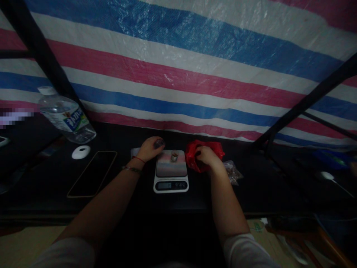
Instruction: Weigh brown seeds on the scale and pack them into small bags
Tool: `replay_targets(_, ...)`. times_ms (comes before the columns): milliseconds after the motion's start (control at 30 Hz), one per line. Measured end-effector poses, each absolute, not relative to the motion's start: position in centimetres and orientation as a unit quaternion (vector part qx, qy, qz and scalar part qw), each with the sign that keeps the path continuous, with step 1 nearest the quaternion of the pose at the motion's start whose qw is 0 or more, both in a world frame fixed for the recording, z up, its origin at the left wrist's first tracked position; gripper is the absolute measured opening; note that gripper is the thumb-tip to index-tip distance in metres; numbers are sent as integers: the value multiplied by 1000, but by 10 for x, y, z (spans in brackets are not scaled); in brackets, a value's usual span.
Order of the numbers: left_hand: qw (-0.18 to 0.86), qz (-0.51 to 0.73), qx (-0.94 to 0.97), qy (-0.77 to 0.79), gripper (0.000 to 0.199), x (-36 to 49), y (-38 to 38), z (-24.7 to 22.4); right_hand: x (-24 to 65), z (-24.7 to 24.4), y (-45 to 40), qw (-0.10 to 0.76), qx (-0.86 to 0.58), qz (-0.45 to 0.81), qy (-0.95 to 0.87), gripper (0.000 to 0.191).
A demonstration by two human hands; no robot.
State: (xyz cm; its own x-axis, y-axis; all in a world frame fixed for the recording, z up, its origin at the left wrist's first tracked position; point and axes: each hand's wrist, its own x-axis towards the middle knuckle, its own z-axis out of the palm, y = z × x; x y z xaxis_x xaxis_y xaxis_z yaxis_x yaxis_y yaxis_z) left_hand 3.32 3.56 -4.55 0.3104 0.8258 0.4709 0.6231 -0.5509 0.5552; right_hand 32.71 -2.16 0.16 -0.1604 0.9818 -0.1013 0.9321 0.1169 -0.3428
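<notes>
A white kitchen scale (171, 186) with a lit display lies between my hands. On its platform stands a small cup (174, 156) with brownish bits in it. My left hand (150, 149), at the scale's upper left corner, is closed around a small, dark, see-through container (159, 143); its exact kind is unclear. My right hand (208, 156) reaches into the mouth of a red plastic bag (192, 154) just right of the scale. Its fingers are bent, and their tips are hidden inside the bag. A clear bag of small brown pieces (232, 173) lies beside my right wrist.
On the left are a phone (93, 174), a white rounded object (80, 152) and a clear plastic bottle (69, 119). A striped sheet (178, 74) hangs behind the black table (195, 203). Dark metal bars (306, 100) slant at both sides. A white cable end (327, 176) lies far right.
</notes>
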Motion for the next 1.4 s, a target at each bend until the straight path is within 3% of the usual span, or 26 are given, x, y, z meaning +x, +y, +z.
replay_targets(467,146,377,796,450,38,33,36,-47,315,34,-32,227,-549,177,-785,23)
replay_targets(700,157,379,794,448,38,34,36,-46,251,60,-31,130,-430,138,-883,22)
replay_targets(867,157,383,799,436,37,33,39,-49,237,59,-26,70,-431,109,-893,22)
replay_targets(1400,161,381,798,438,36,33,37,-48,230,62,-26,51,-439,124,-888,22)
